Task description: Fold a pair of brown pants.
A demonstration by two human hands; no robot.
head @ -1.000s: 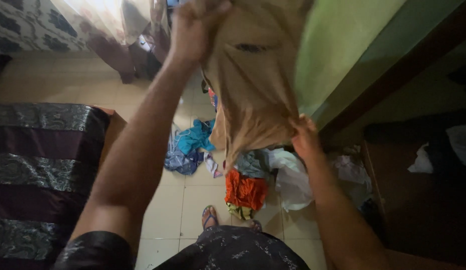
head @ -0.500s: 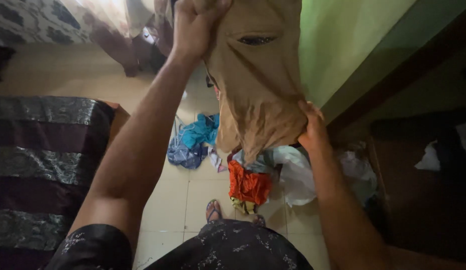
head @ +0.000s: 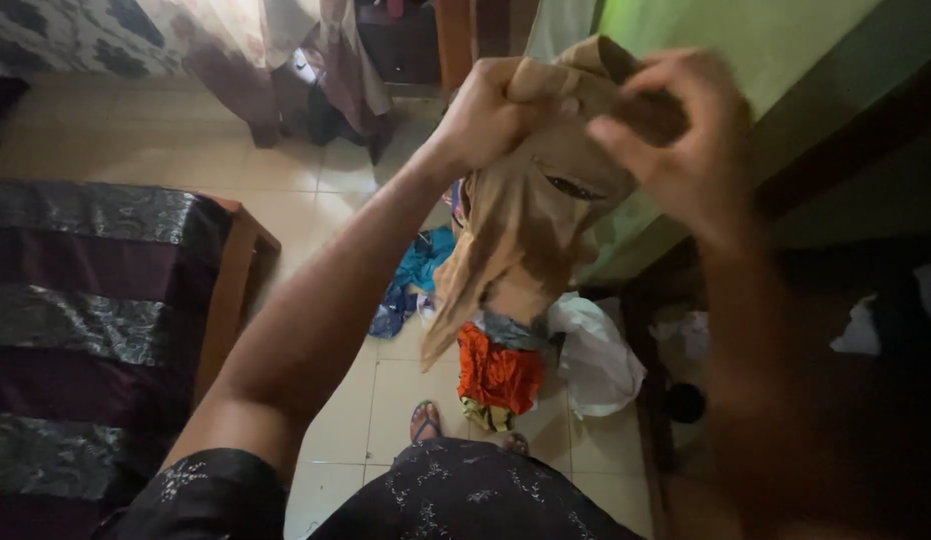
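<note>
Head view, looking down past a dark patterned skirt [head: 465,495] onto a pale tiled floor [head: 375,410]. Largest thing in sight: the bed with a dark purple and grey banded cover [head: 85,310], lying along the left edge, its wooden corner [head: 240,250] showing. To the right a green wall [head: 755,40] is meeting a dark wooden wardrobe frame [head: 835,130]; its inside is too dim to read. On the floor a heap of loose clothes is lying: a white cloth [head: 595,360], an orange crumpled garment [head: 497,375], a teal and blue bundle [head: 417,275]. One foot in a blue sandal [head: 421,422] is standing just beside the orange piece. Patterned curtains [head: 245,50] are hanging at the top left. The tan soft fabric garment [head: 525,220] is being held up at chest height, well above the heap, its lower end dangling free. Left hand [head: 490,110] is clenching the upper edge in a fist. Right hand [head: 680,135], blurred with motion, is now pinching the top of the garment close beside the left; half a second ago it was gripping the lower hem, with the cloth stretched long between both hands. So the hem has been let go and both hands are gathering at the top edge, and the cloth is hanging shorter, bunched, no longer spread. This reads as the handling shifting from stretching out to re-gripping the top.
</note>
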